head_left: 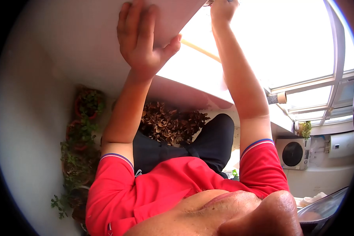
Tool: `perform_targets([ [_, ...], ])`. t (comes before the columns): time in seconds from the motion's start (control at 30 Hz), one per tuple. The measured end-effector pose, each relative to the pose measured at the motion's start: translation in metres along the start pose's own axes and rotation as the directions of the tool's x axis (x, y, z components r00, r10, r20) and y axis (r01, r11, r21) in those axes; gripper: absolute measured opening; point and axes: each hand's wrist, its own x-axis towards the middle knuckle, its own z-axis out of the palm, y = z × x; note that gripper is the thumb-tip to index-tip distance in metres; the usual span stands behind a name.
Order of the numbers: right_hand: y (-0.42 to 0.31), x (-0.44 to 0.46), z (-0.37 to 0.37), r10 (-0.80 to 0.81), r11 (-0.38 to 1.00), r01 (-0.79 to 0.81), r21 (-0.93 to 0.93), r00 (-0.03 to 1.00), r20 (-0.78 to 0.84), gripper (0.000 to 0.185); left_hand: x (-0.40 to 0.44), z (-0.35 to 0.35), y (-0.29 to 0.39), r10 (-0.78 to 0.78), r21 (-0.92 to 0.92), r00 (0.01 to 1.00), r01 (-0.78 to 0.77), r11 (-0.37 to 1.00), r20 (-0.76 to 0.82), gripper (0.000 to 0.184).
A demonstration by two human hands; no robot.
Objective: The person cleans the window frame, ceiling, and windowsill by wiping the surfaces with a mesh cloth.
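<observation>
Head view shows the pale panel (173, 15) in its upper part, beside the left end of the bright window sill (192, 72). As I judge, the main danger comes from the left hand (139, 47): it seems to rest there with only a flat palm, close to the slanting right edge of the panel, so a moist palm could slide over this edge. Also, the right hand (224, 10) is stretched far forward, and too much leaning could disturb the balance near the dry leaves (169, 122), which lie below the front edge of the sill. The left hand is widely opened, its thumb pointing toward the panel's edge, and it grasps nothing. The right hand has bent fingers and is partly cut off by the view; whether it grips something, I cannot tell.
</observation>
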Motion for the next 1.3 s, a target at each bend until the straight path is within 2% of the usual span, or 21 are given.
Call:
perform_targets([
  [0.03,-0.015,-0.004,0.003,-0.045,0.987,0.043,-0.155,0.999,-0.006,0.025,0.002,0.000,0.001,0.006,0.010,1.000,-0.006,1.000,0.002,0.071],
  [0.07,-0.015,-0.002,0.003,-0.146,0.914,0.139,-0.382,0.989,0.013,0.025,0.002,0.000,0.002,0.012,0.018,1.000,-0.013,1.000,0.005,0.070],
  [0.13,-0.014,0.004,0.001,-0.316,0.595,0.293,-0.749,0.941,0.118,0.026,0.001,-0.001,0.002,-0.010,0.000,1.000,0.010,1.000,0.012,0.070],
  [0.23,-0.042,-0.010,0.006,-0.298,0.661,0.334,-0.672,0.939,0.174,0.022,0.002,-0.001,0.001,-0.014,-0.003,1.000,0.015,1.000,0.017,0.069],
  [0.33,-0.031,0.000,0.000,-0.189,0.595,0.291,-0.749,0.957,0.221,0.021,0.000,-0.001,0.000,-0.007,-0.018,1.000,0.007,1.000,0.019,0.068],
  [0.53,-0.003,0.000,-0.003,-0.360,0.618,0.369,-0.694,0.918,0.167,0.019,0.002,-0.002,0.002,-0.006,-0.026,1.000,0.007,1.000,0.025,0.069],
  [0.63,0.002,-0.006,0.000,-0.370,0.644,0.329,-0.691,0.924,0.095,0.018,0.001,-0.002,0.000,0.006,-0.014,1.000,-0.005,1.000,0.025,0.070],
  [0.73,0.000,-0.010,0.003,-0.206,0.613,0.076,-0.786,0.976,-0.066,0.028,0.000,0.000,0.002,0.002,-0.011,1.000,-0.001,1.000,0.009,0.069],
  [0.77,-0.003,-0.012,0.003,-0.205,0.760,0.088,-0.644,0.973,-0.108,0.043,-0.001,0.001,0.001,0.000,-0.012,1.000,0.000,1.000,0.001,0.069],
  [0.83,0.005,-0.005,-0.001,-0.018,0.945,-0.018,-0.325,0.994,-0.108,0.045,-0.002,0.000,0.001,-0.001,-0.005,1.000,0.001,1.000,0.015,0.068],
  [0.87,0.006,-0.001,0.000,0.072,0.986,-0.083,-0.148,0.994,-0.079,0.046,-0.001,0.000,0.001,0.000,0.000,1.000,0.000,1.000,0.021,0.068],
  [0.9,-0.035,-0.015,0.006,0.142,0.932,-0.162,-0.323,0.986,-0.084,0.033,-0.001,-0.001,0.001,0.005,-0.004,1.000,-0.005,1.000,0.014,0.067],
  [0.93,-0.031,-0.014,0.004,-0.014,0.892,0.003,-0.451,1.000,-0.021,0.030,0.000,-0.001,0.001,0.009,-0.008,1.000,-0.008,1.000,0.007,0.067],
  [1.0,-0.019,-0.013,-0.004,-0.287,0.694,0.318,-0.646,0.945,0.157,0.024,0.000,-0.001,0.001,0.009,-0.021,1.000,-0.009,1.000,0.002,0.066],
  [1.1,-0.021,-0.010,-0.010,-0.231,0.678,0.355,-0.644,0.934,0.271,0.022,0.001,-0.002,0.001,0.005,-0.034,1.000,-0.005,0.999,0.000,0.066],
  [1.2,-0.020,0.005,-0.019,-0.082,0.532,0.328,-0.781,0.938,0.338,0.020,0.002,-0.003,0.002,-0.002,-0.035,1.000,0.002,0.999,0.006,0.066],
  [1.27,0.010,0.036,-0.025,-0.445,0.469,0.505,-0.725,0.844,0.300,0.019,0.001,-0.003,0.001,-0.012,-0.026,1.000,0.013,1.000,0.010,0.066],
  [1.3,-0.009,0.031,-0.021,-0.286,0.587,0.398,-0.704,0.916,0.279,0.019,0.000,-0.003,0.001,-0.013,-0.011,1.000,0.013,1.000,0.018,0.066],
])
